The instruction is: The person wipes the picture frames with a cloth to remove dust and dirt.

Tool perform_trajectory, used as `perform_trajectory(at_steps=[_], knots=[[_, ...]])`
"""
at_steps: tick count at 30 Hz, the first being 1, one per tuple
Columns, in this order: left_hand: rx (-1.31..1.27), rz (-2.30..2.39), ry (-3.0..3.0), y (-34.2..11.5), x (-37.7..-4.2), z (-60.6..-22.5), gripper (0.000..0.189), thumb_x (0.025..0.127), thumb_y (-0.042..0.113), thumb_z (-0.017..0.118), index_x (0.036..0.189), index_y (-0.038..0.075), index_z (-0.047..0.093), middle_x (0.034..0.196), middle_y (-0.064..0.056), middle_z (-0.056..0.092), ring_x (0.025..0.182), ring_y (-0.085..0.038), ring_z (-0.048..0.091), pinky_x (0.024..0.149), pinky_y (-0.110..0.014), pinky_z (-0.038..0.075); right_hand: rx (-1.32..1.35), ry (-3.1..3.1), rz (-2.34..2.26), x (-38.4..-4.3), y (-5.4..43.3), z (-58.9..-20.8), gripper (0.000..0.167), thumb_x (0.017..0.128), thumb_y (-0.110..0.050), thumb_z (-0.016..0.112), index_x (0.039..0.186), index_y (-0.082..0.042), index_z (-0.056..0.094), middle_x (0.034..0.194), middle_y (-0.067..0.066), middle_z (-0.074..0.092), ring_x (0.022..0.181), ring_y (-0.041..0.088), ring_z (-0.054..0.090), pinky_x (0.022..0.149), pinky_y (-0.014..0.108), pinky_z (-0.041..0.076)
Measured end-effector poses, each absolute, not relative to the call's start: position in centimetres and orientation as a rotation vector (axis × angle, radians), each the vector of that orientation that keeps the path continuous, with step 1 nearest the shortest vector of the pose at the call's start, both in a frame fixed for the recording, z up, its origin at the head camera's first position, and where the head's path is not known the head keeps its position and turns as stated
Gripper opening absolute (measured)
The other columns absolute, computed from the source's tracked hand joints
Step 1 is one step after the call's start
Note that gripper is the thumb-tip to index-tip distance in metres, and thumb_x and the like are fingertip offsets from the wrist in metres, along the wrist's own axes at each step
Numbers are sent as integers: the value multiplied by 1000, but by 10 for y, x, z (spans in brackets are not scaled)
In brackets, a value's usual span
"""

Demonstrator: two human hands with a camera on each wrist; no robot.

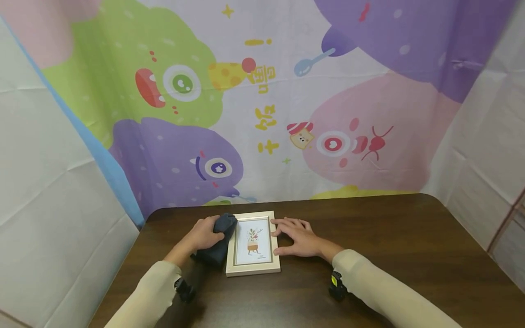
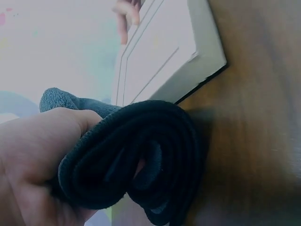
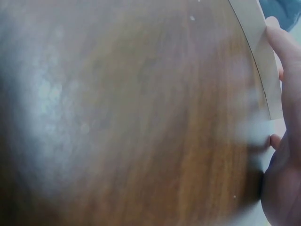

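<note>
A picture frame (image 1: pixel 253 270) with a pale gold border lies flat on the table, its print of a potted plant face up. My left hand (image 1: pixel 203 235) grips a dark blue-grey folded cloth (image 1: pixel 216 248) at the frame's left side, and the cloth's upper end overlaps the border. In the left wrist view the folded cloth (image 2: pixel 136 155) shows its rolled layers, with the thumb over it. On the other side, my right hand (image 1: pixel 301 239) has its fingers spread, with thumb and fingertips at the frame's right edge. The right wrist view catches the thumb against the frame's side (image 3: pixel 263 61).
The dark brown wooden table (image 1: pixel 369 255) has rounded far corners. Behind it hangs a curtain (image 1: pixel 283 105) printed with cartoon monsters, and pale sheets (image 1: pixel 53 191) close off both sides. A small black device (image 1: pixel 337 286) sits on each wrist.
</note>
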State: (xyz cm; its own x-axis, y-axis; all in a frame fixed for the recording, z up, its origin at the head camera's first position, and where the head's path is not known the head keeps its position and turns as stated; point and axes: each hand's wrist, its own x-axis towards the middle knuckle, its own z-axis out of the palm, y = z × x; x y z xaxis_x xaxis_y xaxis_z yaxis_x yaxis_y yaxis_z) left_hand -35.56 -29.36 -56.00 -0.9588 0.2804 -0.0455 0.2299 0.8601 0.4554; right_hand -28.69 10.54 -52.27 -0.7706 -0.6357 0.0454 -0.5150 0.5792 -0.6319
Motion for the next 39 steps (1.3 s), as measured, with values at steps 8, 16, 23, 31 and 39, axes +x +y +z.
perform_trajectory(at_steps=[8,16,23,31,39], knots=[[364,698,2908,-294,-380,-558,67,96,27,79,156,2,62,130,-18,80,103,-28,73,88,-45,62,-960,2628,-937,-289,106,-525,38,101,-53,82,130,-31,69,185,-2,39,175,46,24,130,80,15],[304,681,2891,-289,-385,-554,75,101,30,75,166,0,51,150,-24,72,121,-36,72,102,-56,63,-949,2630,-937,-288,105,-526,39,101,-54,82,132,-32,69,185,-3,39,175,46,24,131,79,15],[312,719,2894,-293,-384,-559,78,102,30,74,169,1,47,153,-25,70,125,-38,73,102,-55,63,-956,2633,-938,-289,106,-525,39,101,-53,81,132,-31,70,185,-3,39,175,47,24,131,79,15],[395,652,2930,-299,-377,-556,77,101,30,74,168,1,49,154,-24,69,127,-40,71,101,-58,61,-959,2633,-930,-289,106,-523,39,102,-52,81,132,-30,69,185,-2,38,175,47,23,131,79,15],[509,605,3009,-288,-339,-518,62,100,26,75,155,1,60,132,-23,78,103,-34,73,82,-51,61,-959,2624,-930,-288,106,-523,39,102,-52,81,132,-30,69,185,-2,38,175,47,22,131,79,15]])
